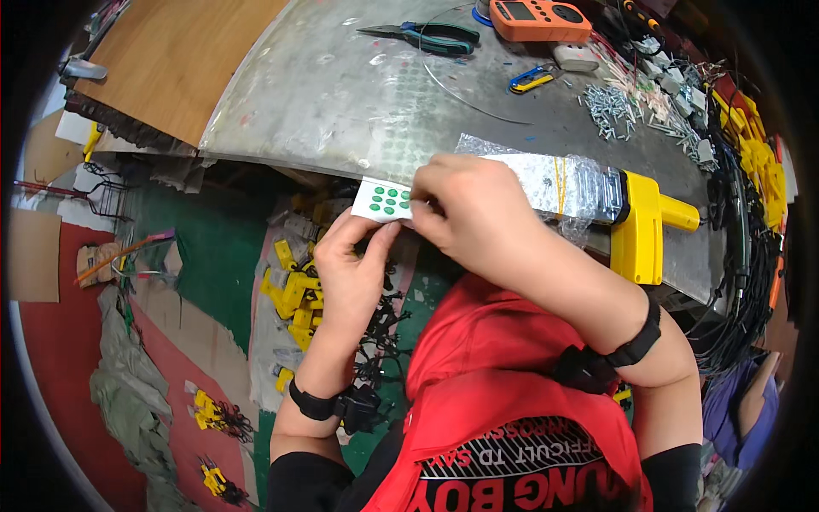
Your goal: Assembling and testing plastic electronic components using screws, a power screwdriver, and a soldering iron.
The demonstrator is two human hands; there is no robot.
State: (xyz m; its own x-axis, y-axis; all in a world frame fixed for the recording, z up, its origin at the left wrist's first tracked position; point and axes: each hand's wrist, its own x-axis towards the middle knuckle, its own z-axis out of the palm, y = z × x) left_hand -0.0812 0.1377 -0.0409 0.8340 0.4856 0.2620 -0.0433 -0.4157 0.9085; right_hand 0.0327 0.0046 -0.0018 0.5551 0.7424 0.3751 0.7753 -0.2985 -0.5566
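My left hand [354,260] pinches the lower edge of a small white sticker sheet [365,198] between thumb and fingers. Rows of round green stickers [390,202] cover the sheet. At its right edge, the fingertips of my right hand [469,205] are closed against the sheet beside a green sticker. Whether a loose sticker is between those fingertips is hidden. Just right of that hand, a yellow device [638,226] with a clear body lies at the table's near edge. Its left part is in clear plastic wrap [589,189], with yellow bands around it.
Across the metal table [316,94] lie green-handled pliers [439,37], a yellow-and-blue cutter [533,79], an orange meter [539,19] and a pile of screws [610,111]. Black cables [725,341] hang at the right. Yellow devices [299,294] lie on the floor below.
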